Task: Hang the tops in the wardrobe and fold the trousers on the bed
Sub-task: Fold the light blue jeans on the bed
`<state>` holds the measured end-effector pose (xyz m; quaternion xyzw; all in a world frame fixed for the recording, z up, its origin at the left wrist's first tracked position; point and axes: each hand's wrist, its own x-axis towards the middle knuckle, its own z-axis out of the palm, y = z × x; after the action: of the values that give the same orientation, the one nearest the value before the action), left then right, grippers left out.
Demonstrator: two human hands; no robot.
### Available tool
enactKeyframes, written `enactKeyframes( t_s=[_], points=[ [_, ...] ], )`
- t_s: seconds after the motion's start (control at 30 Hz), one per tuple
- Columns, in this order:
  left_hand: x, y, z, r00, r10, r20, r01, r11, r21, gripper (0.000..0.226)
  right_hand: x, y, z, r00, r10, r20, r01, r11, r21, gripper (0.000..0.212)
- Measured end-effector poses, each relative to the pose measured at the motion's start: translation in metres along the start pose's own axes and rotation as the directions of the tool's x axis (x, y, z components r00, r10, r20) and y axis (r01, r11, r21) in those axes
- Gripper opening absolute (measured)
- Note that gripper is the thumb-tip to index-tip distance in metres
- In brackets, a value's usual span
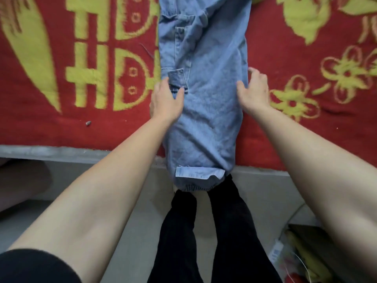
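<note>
Light blue denim trousers [206,94] lie lengthwise on the bed, one leg folded over the other, with the elastic cuffs hanging over the bed's near edge. My left hand [166,99] rests on the trousers' left edge beside a flap pocket, fingers spread and relaxed. My right hand [254,89] touches the right edge of the trousers, fingers straight, thumb on the denim. Neither hand grips the cloth.
The bed is covered by a red blanket [71,123] with yellow patterns. A small dark scrap [88,123] lies on it at the left. My black-trousered legs [204,237] stand on the pale floor. A bag with colourful items [295,256] sits at the lower right.
</note>
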<state>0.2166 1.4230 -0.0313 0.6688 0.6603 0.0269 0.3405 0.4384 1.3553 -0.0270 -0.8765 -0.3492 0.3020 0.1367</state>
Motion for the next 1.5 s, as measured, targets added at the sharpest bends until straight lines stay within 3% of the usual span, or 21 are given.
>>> enactKeyframes(
  t_s=[0.17, 0.3, 0.4, 0.73, 0.87, 1.0, 1.03, 1.1, 1.13, 1.2, 1.23, 1.3, 1.37, 1.43, 1.5],
  points=[
    [0.097, 0.031, 0.018, 0.994, 0.058, -0.093, -0.037, 0.977, 0.208, 0.077, 0.091, -0.024, 0.012, 0.934, -0.335, -0.122, 0.305, 0.929, -0.209, 0.062],
    [0.157, 0.034, 0.025, 1.0, 0.015, 0.006, -0.017, 0.945, 0.326, 0.072, 0.153, -0.035, 0.018, 0.86, -0.51, 0.031, 0.478, 0.782, -0.4, 0.064],
    [0.17, 0.026, 0.031, 1.0, 0.001, 0.019, -0.006, 0.964, 0.267, 0.062, 0.174, -0.026, 0.031, 0.831, -0.526, 0.18, 0.543, 0.701, -0.462, 0.065],
    [0.173, 0.028, 0.015, 0.99, -0.038, 0.133, 0.003, 0.968, 0.252, 0.065, 0.174, -0.028, 0.036, 0.844, -0.496, 0.204, 0.529, 0.712, -0.461, 0.064],
    [0.17, 0.028, 0.018, 0.995, -0.019, 0.097, -0.003, 0.975, 0.222, 0.065, 0.173, -0.03, 0.032, 0.854, -0.48, 0.199, 0.514, 0.726, -0.457, 0.063],
    [0.169, 0.036, 0.016, 0.999, -0.029, 0.039, 0.024, 0.992, 0.122, 0.064, 0.181, -0.044, 0.019, 0.859, -0.511, -0.014, 0.477, 0.811, -0.34, 0.049],
    [0.169, 0.039, 0.016, 0.999, -0.048, 0.013, 0.046, 0.994, 0.102, 0.065, 0.188, -0.053, 0.017, 0.895, -0.436, -0.097, 0.402, 0.881, -0.25, 0.048],
    [0.168, 0.05, 0.016, 0.992, -0.07, -0.105, 0.079, 0.993, 0.09, 0.064, 0.209, -0.077, 0.012, 0.974, -0.11, -0.196, 0.129, 0.988, 0.088, 0.056],
    [0.168, 0.057, 0.015, 0.981, -0.04, -0.188, 0.063, 0.991, 0.117, 0.062, 0.222, -0.089, 0.009, 0.978, 0.084, -0.19, -0.022, 0.951, 0.308, 0.059],
    [0.175, 0.072, 0.014, 0.94, 0.16, -0.302, -0.087, 0.966, 0.242, 0.059, 0.242, -0.109, 0.0, 0.942, 0.314, -0.121, -0.156, 0.726, 0.67, 0.053],
    [0.181, 0.079, 0.014, 0.914, 0.274, -0.299, -0.188, 0.939, 0.288, 0.057, 0.249, -0.117, -0.004, 0.929, 0.346, -0.128, -0.128, 0.627, 0.769, 0.043],
    [0.198, 0.091, 0.011, 0.895, 0.396, -0.205, -0.321, 0.892, 0.319, 0.056, 0.258, -0.131, -0.01, 0.892, 0.356, -0.278, 0.033, 0.562, 0.826, 0.025],
    [0.216, 0.101, 0.007, 0.905, 0.413, -0.101, -0.363, 0.875, 0.321, 0.046, 0.267, -0.141, -0.016, 0.854, 0.309, -0.419, 0.184, 0.574, 0.798, 0.02],
    [0.23, 0.107, -0.001, 0.894, 0.436, -0.1, -0.399, 0.879, 0.261, 0.024, 0.279, -0.155, -0.023, 0.856, 0.256, -0.449, 0.24, 0.574, 0.783, 0.019],
    [0.239, 0.106, -0.012, 0.898, 0.409, -0.163, -0.386, 0.91, 0.153, 0.026, 0.29, -0.174, -0.029, 0.828, 0.204, -0.522, 0.249, 0.7, 0.67, 0.029]
  ],
)
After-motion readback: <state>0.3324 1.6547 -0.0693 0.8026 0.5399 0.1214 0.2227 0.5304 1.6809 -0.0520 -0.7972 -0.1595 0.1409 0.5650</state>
